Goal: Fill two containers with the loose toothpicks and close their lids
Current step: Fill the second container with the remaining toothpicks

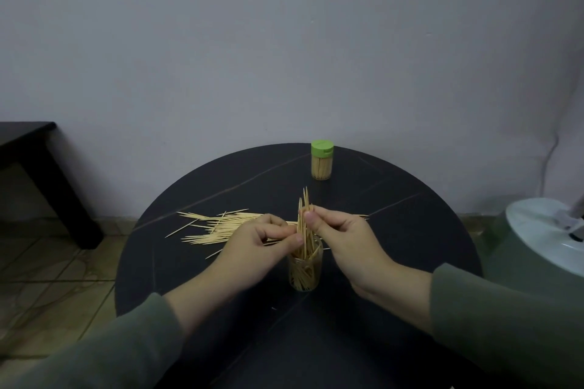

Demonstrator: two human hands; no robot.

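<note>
A clear open container [305, 273] stands near the middle of the round black table [395, 230], partly filled with toothpicks. A bundle of toothpicks [304, 215] stands upright in its mouth. My right hand [344, 240] pinches this bundle near its top, and my left hand [256, 246] pinches it lower down from the left. Loose toothpicks [215, 227] lie scattered on the table behind my left hand. A second container [321, 165], full and closed with a green lid [322, 148], stands at the far edge.
A dark bench [38, 167] stands at the left over a tiled floor. A pale green and white appliance [537, 240] sits close to the table's right edge. The wall rises just behind the table.
</note>
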